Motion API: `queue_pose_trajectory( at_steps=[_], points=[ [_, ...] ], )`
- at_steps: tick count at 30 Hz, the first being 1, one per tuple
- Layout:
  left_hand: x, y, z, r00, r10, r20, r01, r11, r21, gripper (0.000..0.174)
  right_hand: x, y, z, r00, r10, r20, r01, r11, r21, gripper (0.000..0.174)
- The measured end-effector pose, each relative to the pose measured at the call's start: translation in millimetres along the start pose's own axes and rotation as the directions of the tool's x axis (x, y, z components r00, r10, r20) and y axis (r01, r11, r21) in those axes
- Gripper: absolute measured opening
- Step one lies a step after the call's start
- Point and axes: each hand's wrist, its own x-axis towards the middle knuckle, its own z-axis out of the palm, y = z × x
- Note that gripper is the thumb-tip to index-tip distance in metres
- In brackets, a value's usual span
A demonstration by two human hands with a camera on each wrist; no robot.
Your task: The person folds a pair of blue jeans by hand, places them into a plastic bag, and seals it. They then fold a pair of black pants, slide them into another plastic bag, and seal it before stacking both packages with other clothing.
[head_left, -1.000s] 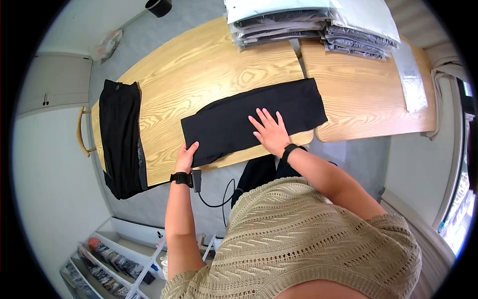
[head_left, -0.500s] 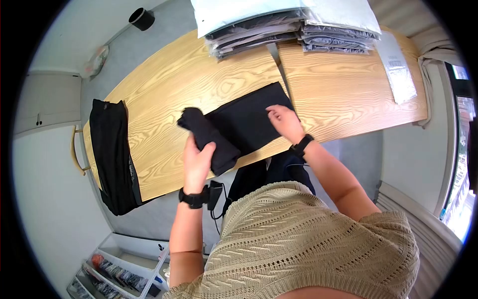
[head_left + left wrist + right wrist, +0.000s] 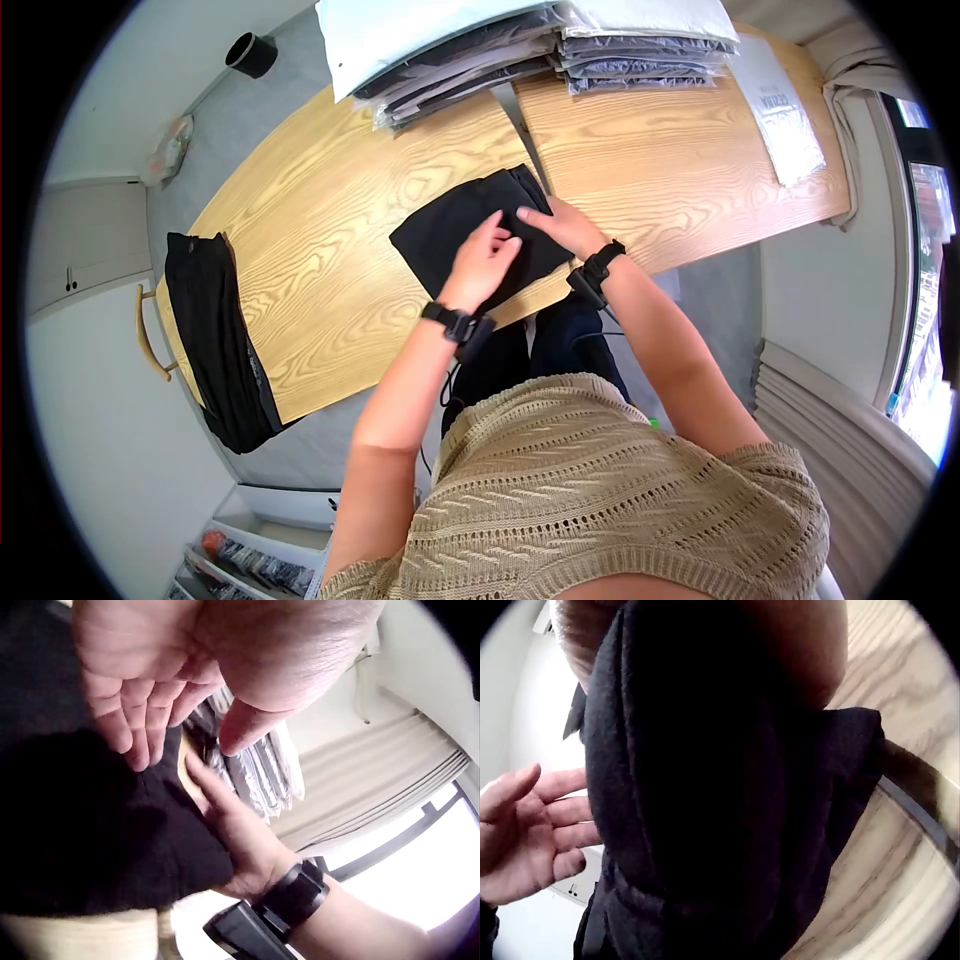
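Observation:
A black garment (image 3: 440, 235), folded into a thick compact rectangle, lies on the wooden table at its near edge, in front of the person. My right hand (image 3: 576, 231) grips its right end, thumb on top and fingers hidden by the cloth. In the right wrist view the folded layers (image 3: 705, 795) bulge over most of that hand. My left hand (image 3: 482, 268) is over the middle of the garment, fingers loosely bent and thumb apart. In the left wrist view, the left fingertips (image 3: 139, 754) are right at the dark cloth, with nothing pinched between them and the thumb.
Black trousers (image 3: 205, 330) lie along the table's left end and hang over its edge. Stacks of bagged garments (image 3: 450, 75) stand at the back. A flat clear plastic bag (image 3: 778, 115) lies at the right. A gap (image 3: 522, 130) separates two tabletops (image 3: 640, 180).
The left hand has turned the garment's left part over to the right, making it a shorter, thicker bundle, and has let go. The right hand went from lying flat to gripping the right end.

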Motion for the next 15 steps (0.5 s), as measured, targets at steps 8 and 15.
queue_pose_trajectory(
  at_steps=[8,15],
  points=[
    [-55.2,-29.0,-54.3,0.902,0.401,-0.161,-0.233,0.766,0.6,0.041,-13.3,-5.2,7.3,0.969,-0.205,-0.14,0.168,0.957,-0.238,0.056],
    [-37.8,-35.1,-27.0,0.948,0.319,0.002,-0.203,0.598,0.775,0.082,-32.9,-17.4,35.3,0.766,-0.643,0.001,0.358,0.425,-0.831,0.045]
  ],
)
